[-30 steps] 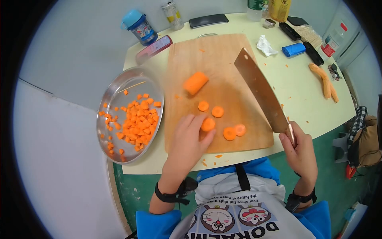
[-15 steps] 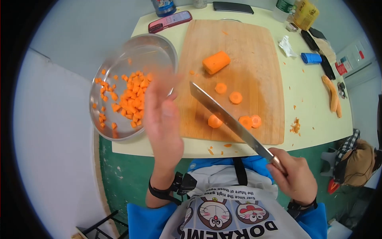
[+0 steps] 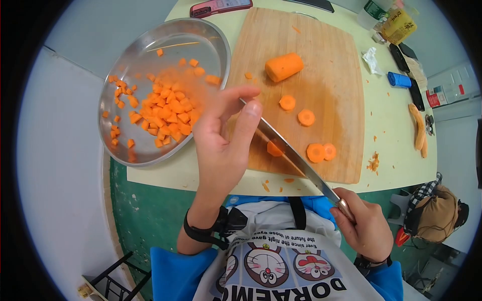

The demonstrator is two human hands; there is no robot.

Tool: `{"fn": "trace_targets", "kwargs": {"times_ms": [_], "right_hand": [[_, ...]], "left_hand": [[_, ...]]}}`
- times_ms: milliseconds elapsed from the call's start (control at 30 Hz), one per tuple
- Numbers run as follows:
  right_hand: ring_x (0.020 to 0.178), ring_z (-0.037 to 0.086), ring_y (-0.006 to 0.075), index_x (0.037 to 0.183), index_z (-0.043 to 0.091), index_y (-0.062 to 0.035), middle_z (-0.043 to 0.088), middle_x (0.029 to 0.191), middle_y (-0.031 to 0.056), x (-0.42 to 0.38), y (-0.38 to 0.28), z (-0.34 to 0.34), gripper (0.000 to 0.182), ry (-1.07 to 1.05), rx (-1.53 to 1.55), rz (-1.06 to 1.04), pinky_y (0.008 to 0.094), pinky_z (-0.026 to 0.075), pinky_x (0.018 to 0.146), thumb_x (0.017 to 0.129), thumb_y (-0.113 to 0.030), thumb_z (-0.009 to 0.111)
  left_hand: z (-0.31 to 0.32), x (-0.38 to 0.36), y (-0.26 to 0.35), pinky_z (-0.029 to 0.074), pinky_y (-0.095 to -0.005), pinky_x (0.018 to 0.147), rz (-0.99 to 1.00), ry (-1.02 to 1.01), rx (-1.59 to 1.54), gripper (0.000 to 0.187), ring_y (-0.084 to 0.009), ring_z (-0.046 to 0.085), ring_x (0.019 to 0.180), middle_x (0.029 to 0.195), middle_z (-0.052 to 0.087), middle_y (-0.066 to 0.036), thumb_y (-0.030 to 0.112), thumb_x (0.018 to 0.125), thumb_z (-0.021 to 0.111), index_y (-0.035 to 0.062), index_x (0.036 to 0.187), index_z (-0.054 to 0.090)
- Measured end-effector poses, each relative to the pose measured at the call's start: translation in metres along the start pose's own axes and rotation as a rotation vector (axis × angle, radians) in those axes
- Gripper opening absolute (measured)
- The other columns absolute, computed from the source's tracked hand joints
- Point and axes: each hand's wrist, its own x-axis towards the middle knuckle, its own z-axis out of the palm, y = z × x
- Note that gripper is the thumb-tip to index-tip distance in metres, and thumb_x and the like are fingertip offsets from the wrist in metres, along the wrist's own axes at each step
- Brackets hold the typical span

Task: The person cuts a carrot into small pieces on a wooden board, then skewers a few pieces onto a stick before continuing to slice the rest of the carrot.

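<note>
My right hand point(image 3: 365, 223) grips the handle of a kitchen knife point(image 3: 300, 160), its broad blade slanting up and left over the wooden cutting board point(image 3: 331, 55). Next to the blade's tip is my left hand point(image 3: 225, 133), thumb and index finger apart, with nothing visible in it; the other fingers are partly hidden. A thick carrot piece point(image 3: 284, 66) lies on the board. Several carrot slices point(image 3: 306, 118) lie nearer to me, one partly behind the blade. To the left, a round metal tray point(image 3: 118, 70) holds a pile of carrot cubes point(image 3: 168, 108), some smeared by motion.
A phone point(image 3: 221, 6) lies behind the tray. Along the table's right side are a bottle point(image 3: 372, 14), a yellow package point(image 3: 399, 26), crumpled white paper point(image 3: 371, 61), a blue roll point(image 3: 399, 80) and peeled-looking carrots point(image 3: 419, 128). Carrot scraps point(image 3: 373, 162) dot the tabletop.
My left hand has moved right, from the tray's edge to the knife tip. Carrot cubes in the tray look more spread and blurred. The knife stays in my right hand; the view has shifted slightly.
</note>
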Motion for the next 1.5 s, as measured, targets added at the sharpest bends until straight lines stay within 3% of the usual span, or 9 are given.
{"fn": "trace_targets", "kwargs": {"times_ms": [67, 133, 267, 433, 833, 1133, 1300, 1400, 1500], "right_hand": [[0.06, 0.059, 0.0327, 0.107, 0.051, -0.0045, 0.059, 0.069, 0.0163, 0.0, 0.0, 0.0, 0.024, -0.003, -0.002, 0.0, 0.0368, 0.046, 0.052, 0.084, -0.01, 0.057], [0.06, 0.059, 0.0325, 0.107, 0.051, -0.0047, 0.06, 0.072, 0.0159, 0.001, 0.001, 0.0, 0.024, -0.018, -0.016, 0.024, 0.0362, 0.047, 0.052, 0.085, -0.011, 0.056], [0.059, 0.058, 0.032, 0.108, 0.05, -0.0054, 0.06, 0.074, 0.0147, 0.003, -0.001, -0.002, 0.024, -0.029, -0.037, 0.001, 0.0365, 0.047, 0.051, 0.086, -0.011, 0.055], [0.056, 0.057, 0.0312, 0.109, 0.046, -0.0046, 0.058, 0.071, 0.013, 0.007, 0.004, -0.009, 0.024, -0.121, -0.046, -0.035, 0.0372, 0.046, 0.049, 0.088, -0.014, 0.053], [0.053, 0.056, 0.0297, 0.107, 0.045, -0.0043, 0.057, 0.067, 0.0117, 0.009, -0.001, -0.007, 0.025, -0.185, -0.18, -0.055, 0.0375, 0.045, 0.042, 0.087, -0.015, 0.053], [0.05, 0.054, 0.0315, 0.103, 0.044, -0.0033, 0.054, 0.061, 0.0125, 0.019, 0.001, -0.014, 0.02, -0.228, -0.097, -0.036, 0.0387, 0.043, 0.042, 0.087, -0.013, 0.052], [0.049, 0.054, 0.0322, 0.103, 0.044, -0.0025, 0.053, 0.059, 0.0129, 0.014, 0.007, -0.013, 0.019, -0.152, 0.06, -0.074, 0.0379, 0.042, 0.044, 0.087, -0.011, 0.052], [0.047, 0.053, 0.0291, 0.102, 0.046, -0.0011, 0.053, 0.058, 0.012, 0.0, 0.002, -0.017, 0.02, -0.022, 0.142, -0.056, 0.0349, 0.041, 0.046, 0.087, -0.011, 0.054], [0.044, 0.051, 0.0208, 0.099, 0.051, 0.0006, 0.052, 0.056, 0.0093, -0.014, 0.002, -0.022, 0.019, 0.158, 0.229, 0.044, 0.0298, 0.039, 0.045, 0.086, -0.012, 0.056]], "left_hand": [[0.0, 0.0, -0.001, 0.04, -0.0228, 0.082, -0.012, -0.014, 0.031, 0.022, -0.0116, 0.055, 0.092, 0.093, 0.061, -0.008, 0.011, 0.09, 0.05, -0.0027, 0.106, 0.054], [0.002, 0.0, -0.001, 0.04, -0.0213, 0.077, -0.025, 0.024, -0.033, 0.018, -0.0084, 0.051, 0.083, 0.087, 0.057, -0.004, 0.006, 0.086, 0.055, -0.0032, 0.101, 0.056], [0.001, 0.0, 0.0, 0.04, -0.0213, 0.076, -0.056, 0.03, 0.006, 0.017, -0.0084, 0.051, 0.084, 0.09, 0.057, -0.004, 0.004, 0.085, 0.054, -0.0027, 0.1, 0.056], [0.004, 0.002, 0.003, 0.038, -0.0203, 0.075, -0.072, 0.034, 0.116, 0.018, -0.0078, 0.05, 0.08, 0.08, 0.056, -0.002, 0.01, 0.088, 0.049, -0.0008, 0.1, 0.057], [-0.007, -0.002, -0.004, 0.038, -0.0225, 0.077, -0.127, -0.022, 0.056, 0.019, -0.0113, 0.05, 0.083, 0.088, 0.055, -0.006, 0.009, 0.089, 0.042, -0.003, 0.097, 0.054], [-0.003, 0.001, -0.012, 0.038, -0.0235, 0.081, -0.164, 0.016, 0.072, 0.022, -0.0101, 0.051, 0.085, 0.084, 0.057, -0.005, 0.013, 0.091, 0.043, -0.0024, 0.1, 0.055], [0.003, 0.005, -0.013, 0.037, -0.0243, 0.084, -0.027, -0.045, 0.196, 0.028, -0.0104, 0.051, 0.087, 0.091, 0.057, -0.006, 0.018, 0.093, 0.044, -0.0026, 0.11, 0.053], [0.007, -0.003, -0.013, 0.039, -0.0246, 0.083, 0.273, 0.23, 0.344, 0.031, -0.0108, 0.051, 0.089, 0.1, 0.055, -0.007, 0.012, 0.091, 0.045, -0.0021, 0.118, 0.047], [-0.003, -0.02, -0.009, 0.042, -0.0259, 0.079, 0.169, 0.106, 0.545, 0.032, -0.0128, 0.052, 0.093, 0.099, 0.055, -0.007, 0.007, 0.087, 0.05, 0.0011, 0.118, 0.049]]}}
